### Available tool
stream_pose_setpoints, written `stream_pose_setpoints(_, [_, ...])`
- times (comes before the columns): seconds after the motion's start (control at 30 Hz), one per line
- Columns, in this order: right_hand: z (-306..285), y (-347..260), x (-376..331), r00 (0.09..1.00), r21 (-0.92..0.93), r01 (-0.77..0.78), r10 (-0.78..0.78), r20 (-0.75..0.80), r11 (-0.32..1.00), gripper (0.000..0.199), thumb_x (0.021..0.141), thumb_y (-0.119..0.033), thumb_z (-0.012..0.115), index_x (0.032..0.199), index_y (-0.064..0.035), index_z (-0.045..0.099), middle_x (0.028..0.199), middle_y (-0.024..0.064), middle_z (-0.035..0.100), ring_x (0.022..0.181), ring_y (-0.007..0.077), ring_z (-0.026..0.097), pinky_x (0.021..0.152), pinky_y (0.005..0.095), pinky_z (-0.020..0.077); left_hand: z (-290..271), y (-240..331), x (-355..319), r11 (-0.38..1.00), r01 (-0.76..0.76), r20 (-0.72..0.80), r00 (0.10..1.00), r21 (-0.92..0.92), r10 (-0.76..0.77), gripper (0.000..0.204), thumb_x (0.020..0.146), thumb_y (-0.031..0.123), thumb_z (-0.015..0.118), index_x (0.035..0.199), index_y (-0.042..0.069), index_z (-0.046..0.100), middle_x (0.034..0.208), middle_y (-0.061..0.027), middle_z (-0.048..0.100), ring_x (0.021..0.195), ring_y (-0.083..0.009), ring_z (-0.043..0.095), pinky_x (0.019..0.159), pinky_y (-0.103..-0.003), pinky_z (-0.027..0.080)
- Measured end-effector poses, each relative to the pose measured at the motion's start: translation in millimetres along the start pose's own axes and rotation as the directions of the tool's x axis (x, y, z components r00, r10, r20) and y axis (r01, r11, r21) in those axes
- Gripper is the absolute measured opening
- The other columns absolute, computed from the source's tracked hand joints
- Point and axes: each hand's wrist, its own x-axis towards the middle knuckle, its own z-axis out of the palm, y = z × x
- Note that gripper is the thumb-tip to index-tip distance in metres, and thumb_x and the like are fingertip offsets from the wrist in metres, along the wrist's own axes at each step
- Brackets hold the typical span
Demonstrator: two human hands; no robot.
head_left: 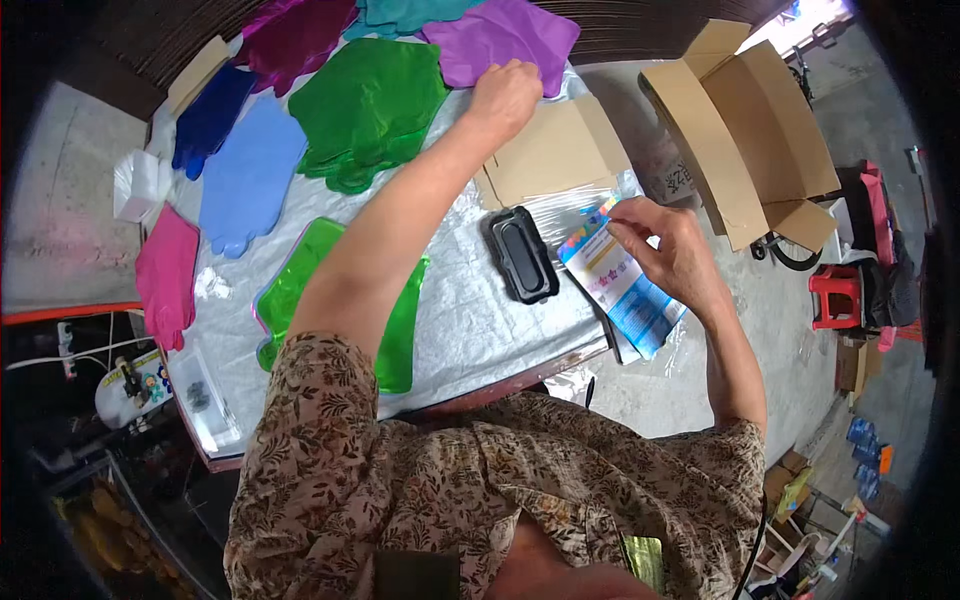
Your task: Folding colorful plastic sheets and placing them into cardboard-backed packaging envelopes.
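My left hand point(508, 98) reaches to the far side of the table, its fingers curled down on the near edge of a stack of flat purple foil balloons point(500, 40). The fingertips are hidden beneath the knuckles. On the right, my right hand point(675, 250) pinches the top edge of a blue and white printed packet point(625, 290), which hangs tilted at the table's right edge. Between my arms lies a black plastic tray point(521, 255). A flat cardboard piece point(555, 150) is beside my left hand. Green foil balloons point(375, 105) are piled left of it.
More foil balloons lie left: light blue point(252, 175), dark blue point(212, 115), pink point(167, 275) and bright green point(398, 340). A silvery cover point(465, 340) drapes the table. An open cardboard box point(750, 130) stands right, with a red stool point(837, 297) beyond.
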Motion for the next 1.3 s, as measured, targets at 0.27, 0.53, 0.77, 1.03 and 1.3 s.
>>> stream_pose_setpoints(0.27, [-26, 30, 66, 0.996, -0.113, 0.083, -0.085, -0.013, 0.990, 0.013, 0.094, -0.006, 0.065, 0.104, 0.0019, 0.068, 0.091, 0.0152, 0.072, 0.079, 0.0198, 0.070, 0.072, 0.0341, 0.0544, -10, -15, 18, 0.546, 0.442, 0.118, 0.842, -0.712, -0.527, 0.026, 0.077, 0.027, 0.084, 0.087, 0.005, 0.078, 0.087, -0.0118, 0.076, 0.076, -0.0174, 0.070, 0.071, -0.034, 0.055])
stream_pose_setpoints(0.53, [-6, 85, 194, 0.954, -0.304, 0.198, -0.255, -0.160, 0.932, 0.024, 0.095, -0.016, 0.060, 0.113, -0.0005, 0.068, 0.098, 0.0229, 0.070, 0.091, 0.0369, 0.070, 0.082, 0.0440, 0.0536, 10, -29, 30, 0.155, 0.475, 0.332, 0.780, -0.866, -0.531, 0.027, 0.076, 0.023, 0.087, 0.084, 0.001, 0.075, 0.075, 0.0026, 0.069, 0.069, -0.0085, 0.059, 0.066, -0.028, 0.051])
stream_pose_setpoints(0.77, [37, 118, 252, 0.910, -0.664, 0.280, -0.411, -0.046, 0.694, 0.057, 0.098, -0.046, 0.055, 0.129, 0.0011, 0.061, 0.134, 0.0249, 0.058, 0.128, 0.0369, 0.053, 0.110, 0.0473, 0.0374, -21, -45, 55, 0.554, 0.524, 0.255, 0.833, -0.647, -0.490, 0.023, 0.077, 0.019, 0.081, 0.097, 0.011, 0.074, 0.091, -0.0027, 0.074, 0.084, -0.0247, 0.070, 0.078, -0.033, 0.055])
stream_pose_setpoints(1.03, [50, 102, 255, 0.946, -0.633, 0.243, -0.324, -0.014, 0.735, 0.074, 0.094, -0.062, 0.053, 0.136, -0.0015, 0.058, 0.144, 0.0240, 0.052, 0.138, 0.0349, 0.045, 0.116, 0.0483, 0.0308, -125, -100, 57, 0.467, 0.207, -0.160, 0.759, -0.860, -0.631, 0.026, 0.086, 0.025, 0.075, 0.106, 0.008, 0.076, 0.087, -0.0067, 0.074, 0.073, -0.0178, 0.065, 0.071, -0.035, 0.053])
stream_pose_setpoints(1.3, [40, 82, 265, 0.986, -0.550, 0.145, -0.072, 0.152, 0.823, 0.055, 0.096, -0.045, 0.061, 0.131, -0.0022, 0.062, 0.127, 0.0179, 0.067, 0.115, 0.0317, 0.066, 0.101, 0.0460, 0.0481, -279, -106, -71, 0.467, 0.003, -0.205, 0.896, -0.884, -0.394, 0.014, 0.089, 0.004, 0.065, 0.100, -0.001, 0.072, 0.090, -0.0030, 0.072, 0.079, -0.0094, 0.064, 0.070, -0.026, 0.051])
